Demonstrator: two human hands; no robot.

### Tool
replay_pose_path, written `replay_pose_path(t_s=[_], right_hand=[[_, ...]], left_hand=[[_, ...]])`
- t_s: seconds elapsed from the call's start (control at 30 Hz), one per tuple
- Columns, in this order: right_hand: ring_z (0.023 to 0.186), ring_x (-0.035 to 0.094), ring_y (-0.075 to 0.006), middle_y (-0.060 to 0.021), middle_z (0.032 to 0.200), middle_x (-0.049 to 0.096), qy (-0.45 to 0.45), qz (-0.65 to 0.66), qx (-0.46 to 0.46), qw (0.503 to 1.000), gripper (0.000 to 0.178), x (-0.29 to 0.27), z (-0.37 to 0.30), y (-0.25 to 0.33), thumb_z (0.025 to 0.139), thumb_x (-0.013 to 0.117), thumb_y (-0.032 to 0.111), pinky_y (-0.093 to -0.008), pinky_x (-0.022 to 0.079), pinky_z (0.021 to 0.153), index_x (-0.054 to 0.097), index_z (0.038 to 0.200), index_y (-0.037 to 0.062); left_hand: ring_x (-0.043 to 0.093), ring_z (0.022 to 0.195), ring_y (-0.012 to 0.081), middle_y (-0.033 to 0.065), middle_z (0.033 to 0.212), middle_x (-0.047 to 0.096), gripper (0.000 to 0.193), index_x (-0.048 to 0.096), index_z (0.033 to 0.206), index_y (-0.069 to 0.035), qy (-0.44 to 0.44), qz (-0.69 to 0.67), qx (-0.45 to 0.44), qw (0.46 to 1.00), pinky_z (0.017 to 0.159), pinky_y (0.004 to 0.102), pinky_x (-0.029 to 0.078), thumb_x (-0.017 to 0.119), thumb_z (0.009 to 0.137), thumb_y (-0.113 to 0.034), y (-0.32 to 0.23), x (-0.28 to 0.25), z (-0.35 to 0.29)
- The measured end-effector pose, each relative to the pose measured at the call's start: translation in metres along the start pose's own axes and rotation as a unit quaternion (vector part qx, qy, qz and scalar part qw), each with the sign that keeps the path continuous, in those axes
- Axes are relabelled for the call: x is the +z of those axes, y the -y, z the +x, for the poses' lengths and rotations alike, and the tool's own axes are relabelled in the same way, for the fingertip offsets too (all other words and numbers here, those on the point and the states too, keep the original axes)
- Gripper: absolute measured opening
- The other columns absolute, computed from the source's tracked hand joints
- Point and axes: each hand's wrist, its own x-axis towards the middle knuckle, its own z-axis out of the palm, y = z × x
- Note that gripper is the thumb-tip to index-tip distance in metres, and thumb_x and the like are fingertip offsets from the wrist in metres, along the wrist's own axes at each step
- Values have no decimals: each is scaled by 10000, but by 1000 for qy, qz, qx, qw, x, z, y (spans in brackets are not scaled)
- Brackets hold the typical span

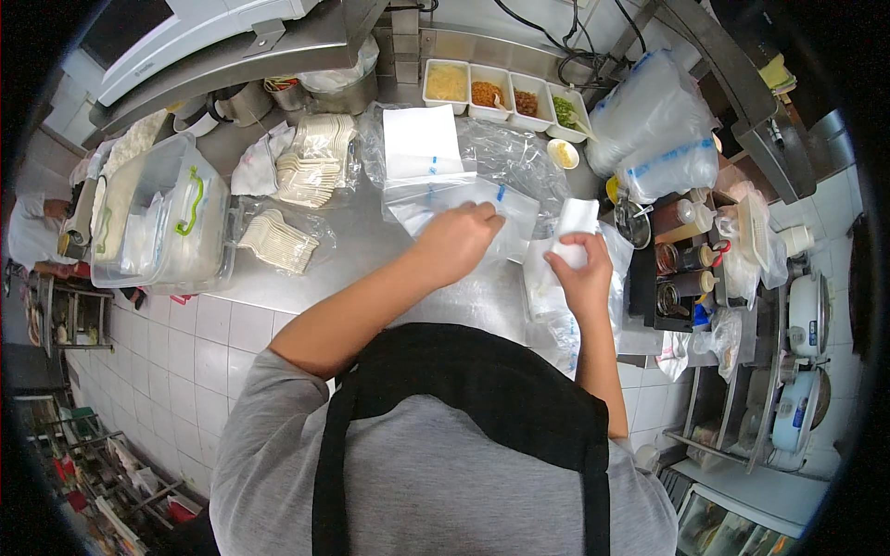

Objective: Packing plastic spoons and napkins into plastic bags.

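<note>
My left hand (461,243) is closed, its fingertips pinching at a clear plastic bag (514,232) with small blue marks. More such bags lie flat under that hand, overlapping the lower edge of a stack of white paper (422,139). My right hand (586,273) grips a folded white paper napkin (578,216) between thumb and fingers, above clear plastic packaging (547,287) on the right side of the counter. To the left of my left hand are bundles of pale disposable cutlery (280,243) in clear wrap.
White tubs of chopped toppings (491,93) line the back of the steel counter (352,250). A plastic bin with green handles (158,222) stands left, bagged cups (658,120) back right. Sauce bottles (681,259) sit in a dark rack. Another person's hand (57,209) shows far left.
</note>
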Motion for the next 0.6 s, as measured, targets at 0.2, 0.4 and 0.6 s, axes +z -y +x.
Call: replay_pose_path(t_s=[0.2,0.4,0.6], right_hand=[[989,624,-350,-113,947,671,114,71,30,991,275,-6,-46,26,710,748,17,-441,355,1102,637,953,78],[1005,597,-436,-202,1061,661,257,12,12,966,377,25,-69,20,698,695,-9,-416,501,890,676,1067,70],[1005,639,-213,-175,1057,690,185,229,155,943,344,55,-59,13,813,660,38,-329,496,860,651,1155,16]], left_hand=[[656,952,341,151,1296,572,462,602,1229,-23,-61,-132,-38,989,820,421,542,530,775,28,-1,69,-6],[661,798,340,124,1498,396,632,438,1403,-32,48,-43,-4,998,708,414,555,549,781,-6,-26,54,-24],[643,744,310,90,1537,350,679,392,1449,-72,0,-47,50,998,639,382,564,567,794,-36,-54,25,-38]])
